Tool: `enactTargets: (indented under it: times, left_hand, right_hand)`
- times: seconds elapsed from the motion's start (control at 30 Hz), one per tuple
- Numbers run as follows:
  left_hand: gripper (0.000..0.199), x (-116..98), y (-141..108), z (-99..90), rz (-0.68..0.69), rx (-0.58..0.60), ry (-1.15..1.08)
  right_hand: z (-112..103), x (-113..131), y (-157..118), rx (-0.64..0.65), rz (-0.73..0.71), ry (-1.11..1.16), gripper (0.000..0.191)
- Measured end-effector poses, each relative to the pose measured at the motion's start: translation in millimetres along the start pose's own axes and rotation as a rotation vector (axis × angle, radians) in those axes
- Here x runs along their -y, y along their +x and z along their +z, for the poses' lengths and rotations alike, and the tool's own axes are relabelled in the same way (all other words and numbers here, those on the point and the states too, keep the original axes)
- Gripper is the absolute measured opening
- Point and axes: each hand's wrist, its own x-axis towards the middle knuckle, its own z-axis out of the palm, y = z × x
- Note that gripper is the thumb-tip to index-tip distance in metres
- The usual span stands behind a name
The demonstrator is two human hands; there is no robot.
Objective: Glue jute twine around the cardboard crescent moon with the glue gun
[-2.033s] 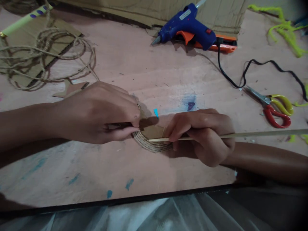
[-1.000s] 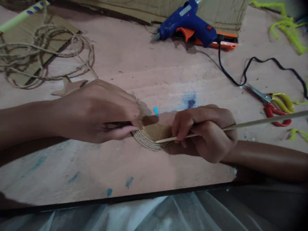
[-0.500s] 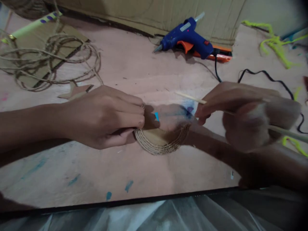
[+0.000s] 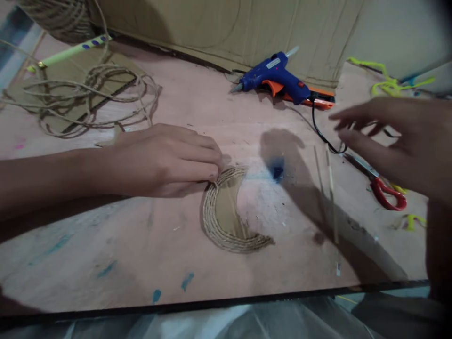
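Observation:
My left hand (image 4: 173, 160) is closed, its fingertips pressed together at the upper left rim of a cardboard crescent (image 4: 226, 207). Rows of brown twine (image 4: 208, 214) cover the crescent's outer curve. A strand runs from behind the hand to the loose loops, and the pinched part is hidden by the fingers. My right hand (image 4: 395, 136) hovers at the right with fingers apart and nothing in them. Below and left of it is a thin wooden stick (image 4: 332, 197), apart from the fingers. Red-handled scissors (image 4: 388, 193) lie partly under the right hand.
A blue glue gun (image 4: 275, 77) rests on an orange tool (image 4: 323, 100) at the back, its black cord trailing right. Loose twine loops (image 4: 92, 94) lie over a cardboard piece at left, near a twine roll (image 4: 60, 19). Yellow yarn (image 4: 388, 84) lies at right.
My right hand has let go of the stick and moved right and up, fingers spread. The crescent has turned and shows more fully. My left hand stays at its edge. Scissors now show.

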Motion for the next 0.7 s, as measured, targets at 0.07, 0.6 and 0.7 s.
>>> enactTargets:
  times: [0.07, 0.6, 0.7]
  left_hand:
    - [0.032, 2.0, -0.5, -0.7, 0.003, -0.019, 0.026]
    - [0.036, -27.3, -8.6, 18.9, -0.026, -0.094, 0.203]
    - [0.034, -21.5, -13.4, 28.4, -0.042, -0.083, 0.169]
  right_hand:
    - [6.2, 18.4, 34.5, -0.075, -0.014, 0.036, 0.039]
    - [103.6, 7.3, 171.5, -0.169, 0.077, 0.514, 0.04]
    - [105.0, 4.2, 169.6, -0.144, 0.139, 0.628, 0.039]
